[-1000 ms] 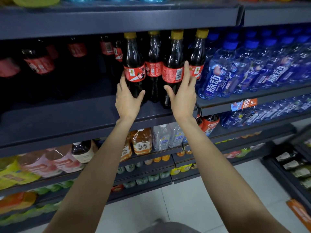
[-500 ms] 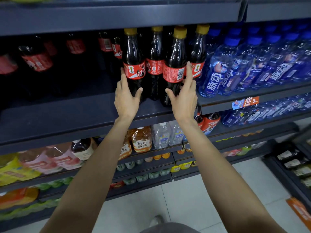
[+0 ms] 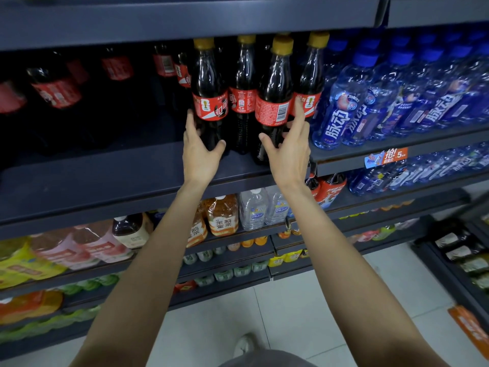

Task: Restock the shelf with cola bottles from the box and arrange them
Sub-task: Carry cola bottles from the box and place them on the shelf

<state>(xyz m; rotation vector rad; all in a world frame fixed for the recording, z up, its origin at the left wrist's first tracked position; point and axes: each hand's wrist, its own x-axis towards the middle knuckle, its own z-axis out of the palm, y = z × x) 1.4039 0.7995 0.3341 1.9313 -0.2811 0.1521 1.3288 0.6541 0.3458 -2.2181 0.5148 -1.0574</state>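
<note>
Arranging step: left hand (image 3: 198, 152) grips front-left cola bottle (image 3: 210, 96), right hand (image 3: 287, 152) loosely cups front-right bottle (image 3: 274, 102) near shelf (image 3: 132, 176) front edge; next, straighten labels forward.

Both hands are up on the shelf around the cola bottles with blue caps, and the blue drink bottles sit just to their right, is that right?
Not quite. In the head view the cola bottles have yellow caps, not blue. The rest holds: the left hand and right hand are on them, and the blue drink bottles stand to their right.
</note>
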